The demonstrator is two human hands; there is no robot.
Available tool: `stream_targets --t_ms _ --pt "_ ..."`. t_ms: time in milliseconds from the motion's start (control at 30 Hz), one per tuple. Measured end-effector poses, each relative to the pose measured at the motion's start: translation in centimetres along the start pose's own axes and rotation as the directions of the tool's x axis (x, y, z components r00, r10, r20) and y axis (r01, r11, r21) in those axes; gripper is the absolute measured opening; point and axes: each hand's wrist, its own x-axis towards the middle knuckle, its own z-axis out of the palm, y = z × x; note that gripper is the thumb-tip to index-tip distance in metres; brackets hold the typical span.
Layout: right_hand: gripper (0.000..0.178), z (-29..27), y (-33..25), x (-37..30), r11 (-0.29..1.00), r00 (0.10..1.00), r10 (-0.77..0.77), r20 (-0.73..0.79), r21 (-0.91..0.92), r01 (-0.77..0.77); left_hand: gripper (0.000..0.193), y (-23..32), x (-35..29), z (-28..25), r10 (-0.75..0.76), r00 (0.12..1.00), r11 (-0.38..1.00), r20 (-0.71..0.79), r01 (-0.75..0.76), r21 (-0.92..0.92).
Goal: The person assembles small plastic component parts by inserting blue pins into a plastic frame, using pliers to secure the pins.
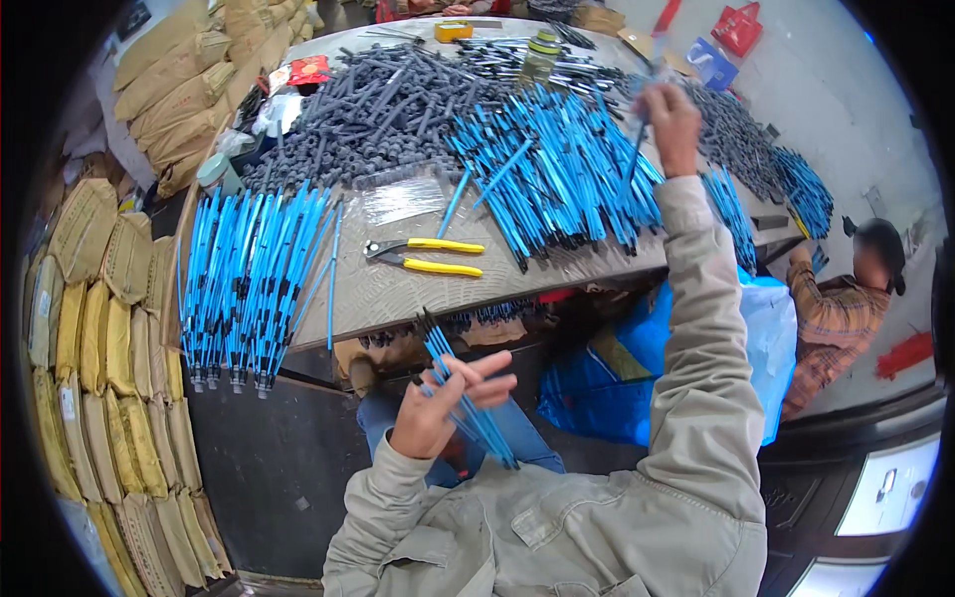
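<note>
where the left hand [434, 408] hovers: over the lap, short of the table edge, a couple of fingers stretched out to the right, the rest bent around a bundle of rods.
bundle of rods [487, 434]: blue, slim and dark-tipped, slanting through the left hand from upper left to lower right, above the jeans [532, 433].
blue sack [597, 393]: right of the legs, below the table edge, under the raised right sleeve.
table [373, 298]: pale top with a curved pattern worn into its front part.
pliers [443, 244]: yellow-handled, lying with the handles spread, dark head to the left.
left rods [239, 259]: blue, laid side by side at the table's left end, dark ends hanging past the front edge.
clear packet [403, 202]: thin pale pieces, flat just beyond the pliers.
rod pile [567, 174]: a broad blue heap right of the packet, dark ends toward the person.
right hand [671, 124]: arm stretched out, raised over the pile's right side, fingers bent together by a blurred bluish strip; i cannot tell whether they grip it.
co-worker [836, 308]: plaid shirt, at the table's right end.
grey parts [388, 114]: a large mound behind the packet.
green bottle [539, 62]: upright behind the rod pile.
yellow box [453, 32]: near the far edge.
</note>
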Motion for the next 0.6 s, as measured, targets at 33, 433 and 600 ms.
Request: stream_targets --t_ms 33,433,600 --pt "0.017 -0.3 1.0 -0.7 0.987 0.993 0.111 0.051 0.115 -0.116 0.021 -0.5 0.5 -0.1 0.001 1.000 0.999 -0.017 -0.002 -0.046" --pt "0.020 -1.1 5.6 2.2 0.884 0.830 0.466 0.307 -0.129 -0.449 0.028 -6.2 4.6 2.6 -0.394 0.917 0.917 0.057 0.389 0.091" --pt "0.024 -0.5 5.0 -0.6 0.923 0.882 0.374 0.286 -0.204 -0.326 0.028 -9.7 8.7 4.5 -0.492 0.864 0.865 0.106 0.472 0.169"
